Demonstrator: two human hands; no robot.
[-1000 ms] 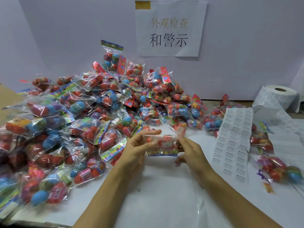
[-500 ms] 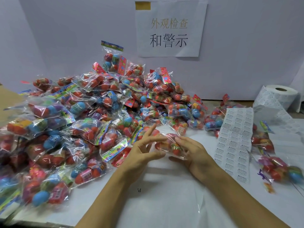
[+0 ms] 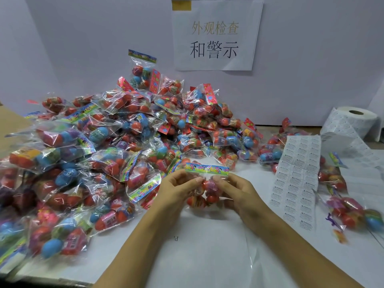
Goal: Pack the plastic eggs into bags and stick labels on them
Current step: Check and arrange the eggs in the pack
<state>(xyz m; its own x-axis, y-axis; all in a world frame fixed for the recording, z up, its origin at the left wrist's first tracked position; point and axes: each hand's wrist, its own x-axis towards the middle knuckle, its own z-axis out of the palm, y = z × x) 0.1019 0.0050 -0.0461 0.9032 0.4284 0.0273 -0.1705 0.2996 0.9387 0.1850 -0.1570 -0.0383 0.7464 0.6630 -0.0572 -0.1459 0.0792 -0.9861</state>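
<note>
We see the left hand (image 3: 176,189) and the right hand (image 3: 235,191) together holding one clear bag of plastic eggs (image 3: 204,190) upright above the white table (image 3: 207,256), each hand pinching the film just under the colourful header card (image 3: 207,169) with curled fingers. We note a large pile of packed bags (image 3: 99,146) to the left, a sheet of labels (image 3: 295,186) to the right, and a label roll (image 3: 357,121) beyond it.

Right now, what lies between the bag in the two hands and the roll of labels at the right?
In the head view, the loose label sheet lies between the held bag and the label roll, with a few packed bags behind it.
</note>
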